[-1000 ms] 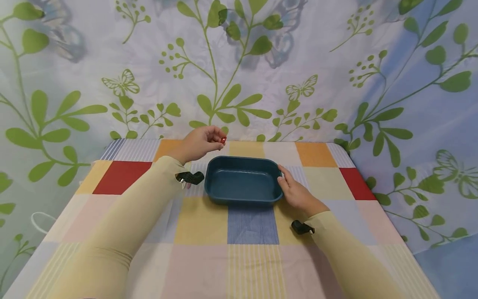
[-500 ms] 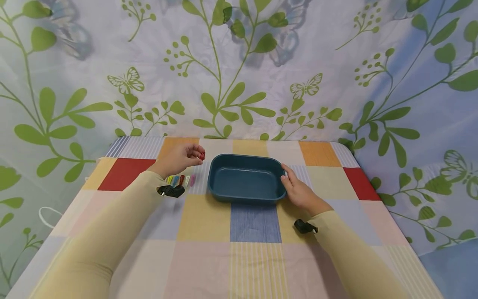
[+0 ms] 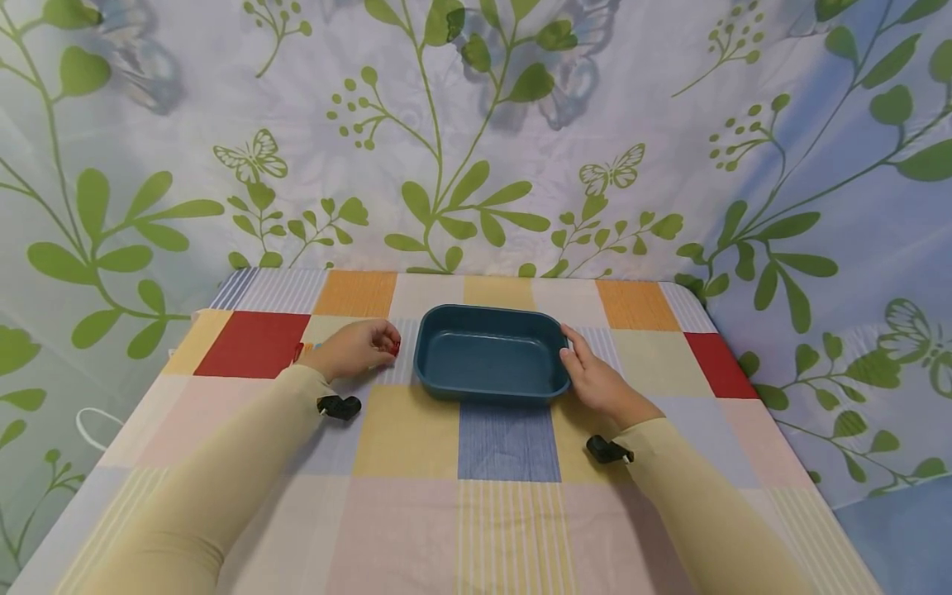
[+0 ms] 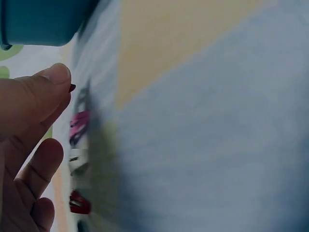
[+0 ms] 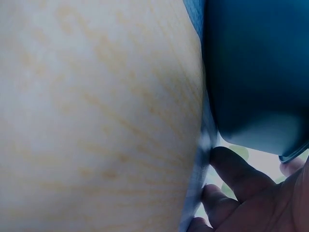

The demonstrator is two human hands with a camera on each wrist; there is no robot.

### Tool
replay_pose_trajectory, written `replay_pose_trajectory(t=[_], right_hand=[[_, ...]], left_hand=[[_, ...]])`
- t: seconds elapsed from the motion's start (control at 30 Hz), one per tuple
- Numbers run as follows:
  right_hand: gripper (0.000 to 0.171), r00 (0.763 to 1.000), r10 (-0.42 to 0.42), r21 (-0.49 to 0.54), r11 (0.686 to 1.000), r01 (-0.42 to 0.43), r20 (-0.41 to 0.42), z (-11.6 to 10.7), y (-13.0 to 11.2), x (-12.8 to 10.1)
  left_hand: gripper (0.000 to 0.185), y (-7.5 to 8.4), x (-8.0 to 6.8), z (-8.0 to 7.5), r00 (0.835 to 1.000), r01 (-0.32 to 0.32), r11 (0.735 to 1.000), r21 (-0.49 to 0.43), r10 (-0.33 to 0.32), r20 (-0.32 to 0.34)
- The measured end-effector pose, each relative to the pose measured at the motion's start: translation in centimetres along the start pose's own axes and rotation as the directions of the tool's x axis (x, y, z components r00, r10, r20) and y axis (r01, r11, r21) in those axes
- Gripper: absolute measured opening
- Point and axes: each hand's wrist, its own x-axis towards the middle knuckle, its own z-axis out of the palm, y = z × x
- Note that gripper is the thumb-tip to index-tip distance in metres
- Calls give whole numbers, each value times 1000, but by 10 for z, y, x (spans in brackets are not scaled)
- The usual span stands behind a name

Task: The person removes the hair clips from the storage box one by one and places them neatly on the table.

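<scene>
My left hand (image 3: 353,349) is low over the table, left of a dark teal rectangular dish (image 3: 491,364). Its thumb and forefinger pinch a small red hair clip (image 3: 396,348), mostly covered by the fingertips. In the left wrist view, a pink hair clip (image 4: 79,126), a white one (image 4: 78,162) and another red one (image 4: 80,203) lie in a row beside the hand. The head view shows only a few of the row's clips (image 3: 311,348) past the hand. My right hand (image 3: 598,384) grips the dish's right end, thumb at the rim and fingers along the outer wall.
A patchwork tablecloth (image 3: 513,529) covers the table. Behind it hangs a leaf-patterned curtain (image 3: 297,107). A white cord loop (image 3: 97,426) shows beyond the table's left edge.
Holding the red clip, my left hand has moved left from behind the dish's left corner, then down and nearer to the tabletop. My right hand keeps its hold on the dish.
</scene>
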Motion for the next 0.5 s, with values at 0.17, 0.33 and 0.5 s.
replay_pose_trajectory(t=[0.17, 0.33, 0.5], right_hand=[[59, 1000, 0, 1, 1000, 0, 0, 0, -1, 0], [59, 1000, -1, -3, 1000, 1, 2, 0, -2, 0], [59, 1000, 4, 2, 1000, -4, 4, -1, -2, 0]], left_hand=[[26, -2, -1, 2, 1000, -13, 997, 82, 15, -14], [25, -2, -1, 2, 999, -38, 986, 164, 42, -19], [24, -3, 1, 2, 997, -66, 972, 225, 74, -26]])
